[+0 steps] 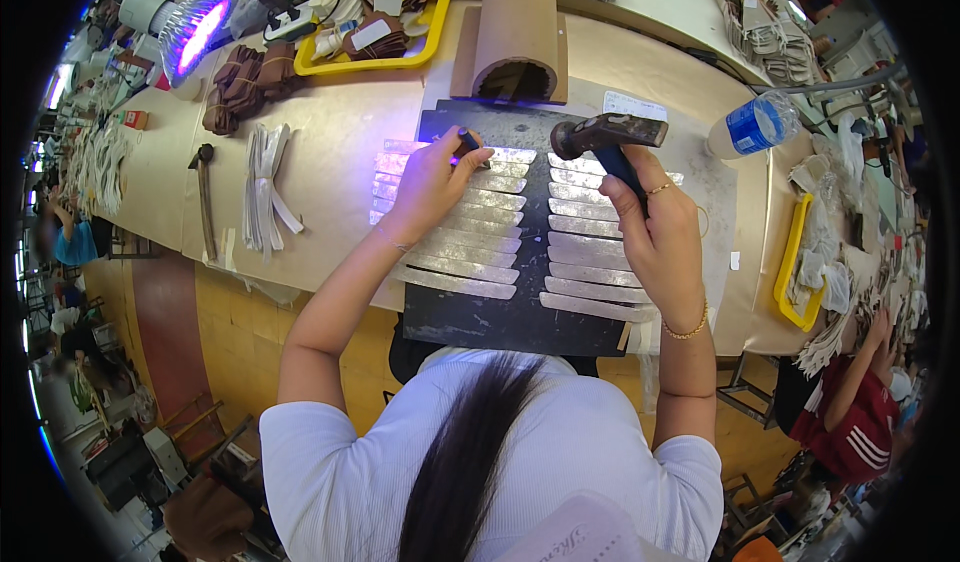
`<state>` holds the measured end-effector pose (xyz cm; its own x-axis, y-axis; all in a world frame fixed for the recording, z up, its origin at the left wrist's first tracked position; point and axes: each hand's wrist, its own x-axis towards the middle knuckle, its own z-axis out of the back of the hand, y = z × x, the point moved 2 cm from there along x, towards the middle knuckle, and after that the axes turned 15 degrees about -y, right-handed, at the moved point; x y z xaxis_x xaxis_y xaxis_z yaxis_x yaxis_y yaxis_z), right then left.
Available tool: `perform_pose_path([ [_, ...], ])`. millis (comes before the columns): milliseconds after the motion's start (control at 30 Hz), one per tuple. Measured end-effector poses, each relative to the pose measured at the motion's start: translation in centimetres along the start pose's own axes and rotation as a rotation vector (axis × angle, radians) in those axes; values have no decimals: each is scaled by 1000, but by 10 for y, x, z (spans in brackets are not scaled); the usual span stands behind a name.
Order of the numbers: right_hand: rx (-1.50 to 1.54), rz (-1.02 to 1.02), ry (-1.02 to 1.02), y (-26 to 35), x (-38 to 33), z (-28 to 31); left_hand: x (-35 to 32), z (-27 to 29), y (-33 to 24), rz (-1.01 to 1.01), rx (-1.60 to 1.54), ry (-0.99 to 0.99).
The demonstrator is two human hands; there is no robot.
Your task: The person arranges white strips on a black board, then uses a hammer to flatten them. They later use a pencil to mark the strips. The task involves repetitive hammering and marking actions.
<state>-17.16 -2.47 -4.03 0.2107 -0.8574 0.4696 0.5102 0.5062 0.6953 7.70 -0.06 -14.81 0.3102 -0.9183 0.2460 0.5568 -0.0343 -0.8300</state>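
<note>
Clearly, the left hand (432,184) pinches a dark tool (467,140) between its fingertips over the strips (470,241) near the board's (530,332) far-left corner; right-hand fingers (636,216) wrap the hammer's (612,136) handle.

The strips (590,227) are silvery; the board (500,330) is black; the hammer handle (621,170), dark blue.

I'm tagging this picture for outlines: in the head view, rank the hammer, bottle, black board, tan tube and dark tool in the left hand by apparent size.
1. Black board
2. Tan tube
3. Hammer and bottle: too alike to rank
4. Dark tool, partly hidden by the left hand
</note>
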Motion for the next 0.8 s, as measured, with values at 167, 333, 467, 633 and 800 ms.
perform_pose_path([
  [167, -16, 83, -28, 1, 0, -2, -1, -1, -8, -60, 127, 4],
  [333, 109, 128, -112, 21, 3, 2, -5, -4, -7, -136, 142, -20],
  [467, 290, 156, -165, 24, -3, -18, -4, -7, -10, -208, 135, -17],
  [633, -347, 404, 292, 23, 10, -42, -5, -3, -9, -311, 174, -19],
  [800, -54, 245, 17, 45, 13, -12, 0, -9, 2, -108, 182, -58],
])
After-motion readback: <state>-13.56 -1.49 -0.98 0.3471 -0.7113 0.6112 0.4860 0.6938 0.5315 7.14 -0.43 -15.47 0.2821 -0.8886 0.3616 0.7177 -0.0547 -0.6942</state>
